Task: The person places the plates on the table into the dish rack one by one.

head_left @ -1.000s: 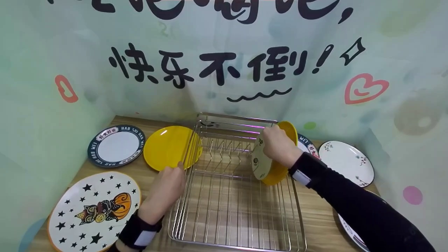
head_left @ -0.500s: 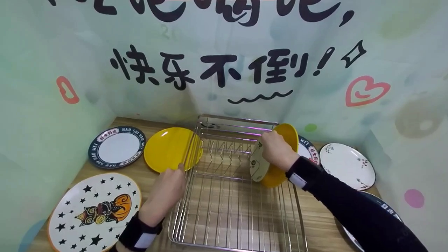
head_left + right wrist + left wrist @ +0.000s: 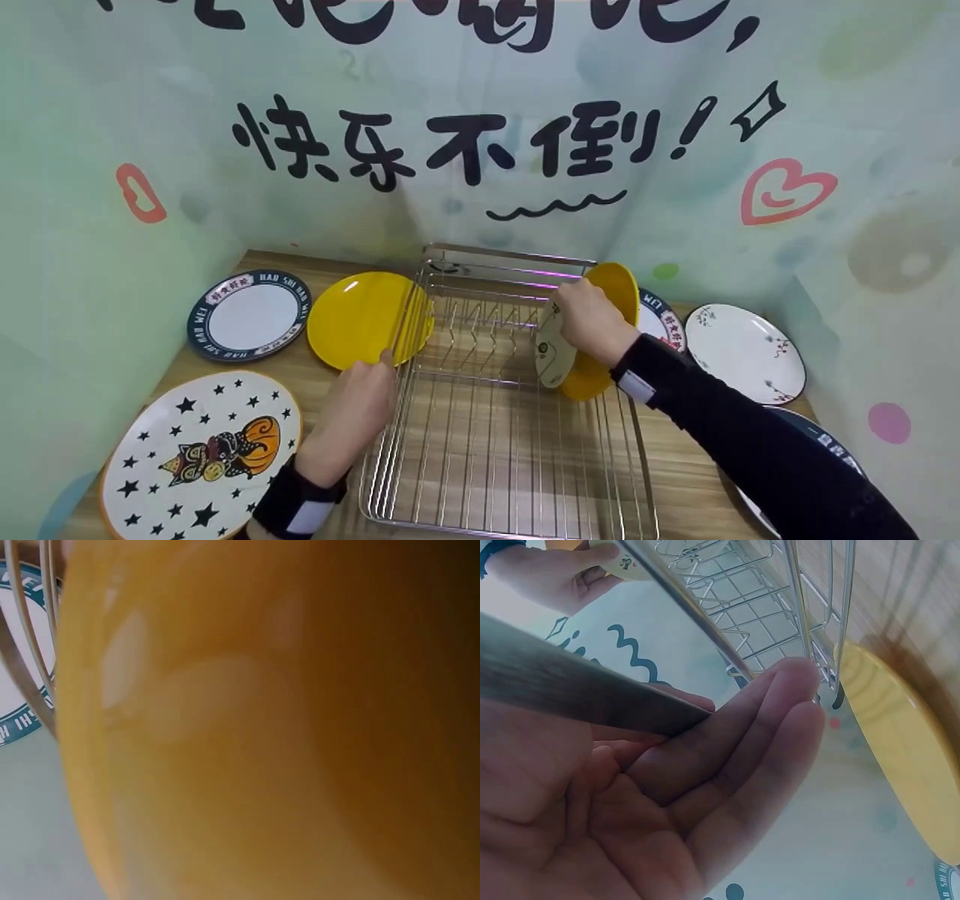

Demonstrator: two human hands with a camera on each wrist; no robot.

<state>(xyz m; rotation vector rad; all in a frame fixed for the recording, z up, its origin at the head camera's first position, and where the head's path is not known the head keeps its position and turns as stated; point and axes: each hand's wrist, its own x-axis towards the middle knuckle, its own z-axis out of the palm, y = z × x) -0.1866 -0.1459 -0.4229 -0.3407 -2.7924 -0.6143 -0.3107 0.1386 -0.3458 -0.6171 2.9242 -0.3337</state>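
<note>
A wire dish rack [image 3: 517, 450] stands on the wooden tabletop. My left hand [image 3: 356, 412] holds its left rail; in the left wrist view the metal bar crosses the hand [image 3: 675, 817] above the fingers. At the rack's right side my right hand [image 3: 592, 319] grips a small cream plate [image 3: 553, 349] with a dark pattern by its upper part. That plate is tilted on edge. Just to its right a yellow plate [image 3: 619, 289] stands on edge in the rack, partly behind the right hand. Its yellow surface [image 3: 225, 765] fills most of the right wrist view.
Left of the rack lie a yellow plate [image 3: 360, 319], a blue-rimmed plate [image 3: 199, 319] and a large star-patterned plate [image 3: 172, 405]. To its right are another blue-rimmed plate [image 3: 664, 322], a white floral plate [image 3: 742, 352] and a dark-rimmed plate [image 3: 814, 431], partly under the right sleeve. A printed wall backdrop [image 3: 450, 217] rises behind.
Over the first half second the right hand and the cream plate shift slightly left and down, and the plate tilts a little more. Since then they stay nearly still. The left hand keeps its place.
</note>
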